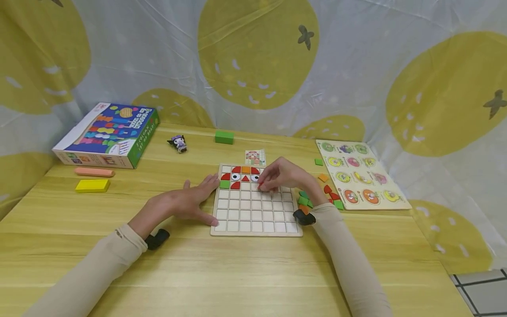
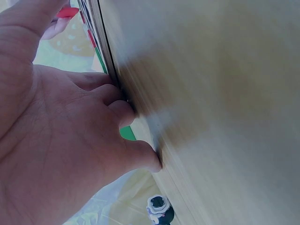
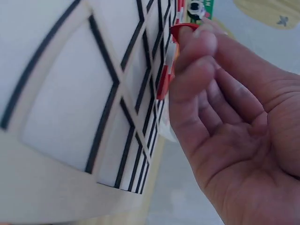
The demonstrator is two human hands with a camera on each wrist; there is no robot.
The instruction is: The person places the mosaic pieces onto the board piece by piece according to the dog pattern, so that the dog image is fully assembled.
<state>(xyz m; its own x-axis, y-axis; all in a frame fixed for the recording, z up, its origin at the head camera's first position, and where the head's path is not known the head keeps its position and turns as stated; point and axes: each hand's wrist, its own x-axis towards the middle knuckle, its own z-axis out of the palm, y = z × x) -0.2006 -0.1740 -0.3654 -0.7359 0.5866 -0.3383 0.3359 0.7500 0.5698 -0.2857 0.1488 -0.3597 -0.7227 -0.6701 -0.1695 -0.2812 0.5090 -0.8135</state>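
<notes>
A square wooden grid board [image 1: 253, 226] lies on the table. Red, orange, green and eye-printed tiles [image 1: 235, 177] fill part of its far rows. My right hand [image 1: 279, 174] is over the board's far right part, pinching a small red tile [image 3: 180, 30] between thumb and fingertips. In the left wrist view this red tile [image 2: 68, 12] shows at the top left. My left hand [image 1: 192, 200] rests at the board's left edge with fingers spread, the thumb at the near left corner. Just beyond the board lies a small printed pattern card [image 1: 255, 157].
Loose green, orange and red tiles [image 1: 330, 193] lie right of the board, partly behind my right wrist. A fruit puzzle board [image 1: 362, 174] is farther right. At the left are a game box [image 1: 107, 134], yellow block [image 1: 92, 186] and orange stick [image 1: 94, 171]; a figurine [image 1: 178, 143] and green block [image 1: 224, 137] stand behind.
</notes>
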